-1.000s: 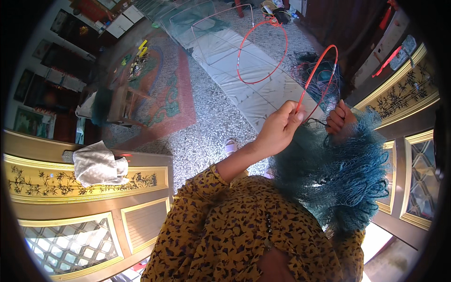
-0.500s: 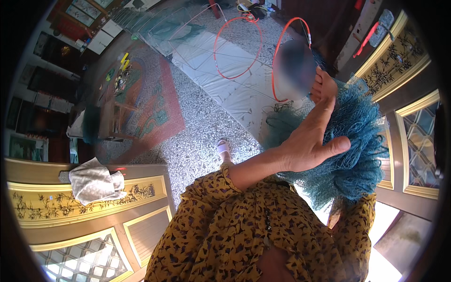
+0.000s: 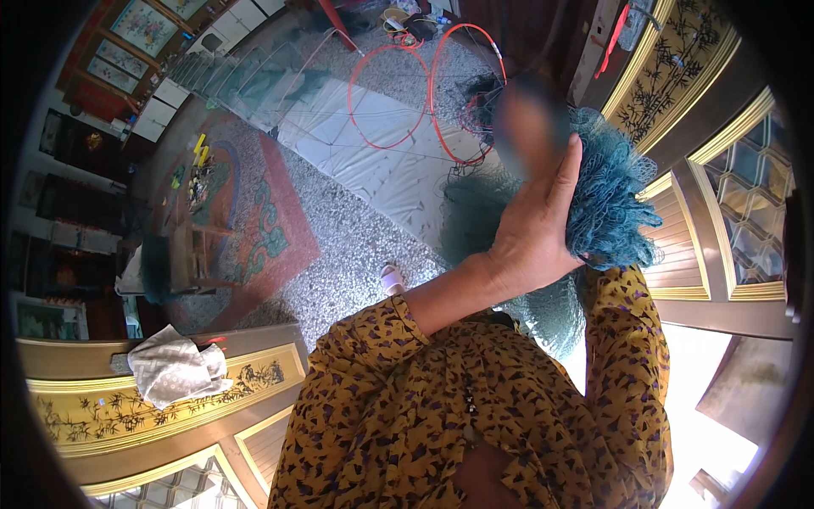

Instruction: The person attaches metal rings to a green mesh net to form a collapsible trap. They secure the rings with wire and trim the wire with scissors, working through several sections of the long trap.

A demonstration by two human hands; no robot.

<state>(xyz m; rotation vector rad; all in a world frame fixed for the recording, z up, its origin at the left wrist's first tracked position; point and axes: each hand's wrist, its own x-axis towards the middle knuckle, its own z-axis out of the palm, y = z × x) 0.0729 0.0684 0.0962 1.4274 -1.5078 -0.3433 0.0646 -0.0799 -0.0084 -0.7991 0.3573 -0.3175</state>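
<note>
Right sleeve [image 3: 627, 331]: Yellow print reaches up into the mesh; the right hand at its end is hidden or blurred, its grip impossible to tell.
Left hand [image 3: 536, 222]: Thumb stretches upward, palm against the bundle; the fingertips vanish in a blur, so how far they close cannot be told.
Teal netting [image 3: 615, 199]: A bunched, looping mass sits before the body, toward the right.
Handling: Loops look apt to snag; supporting the whole bunch and drawing slack off gently would likely serve best.
Red hoops [image 3: 434, 76]: Two rings show beyond the netting, thin cords nearby.
White sheet [image 3: 339, 178]: It spreads across the speckled floor [image 3: 339, 237].
Wire frames [image 3: 292, 83]: Green mesh drapes a receding row.
</note>
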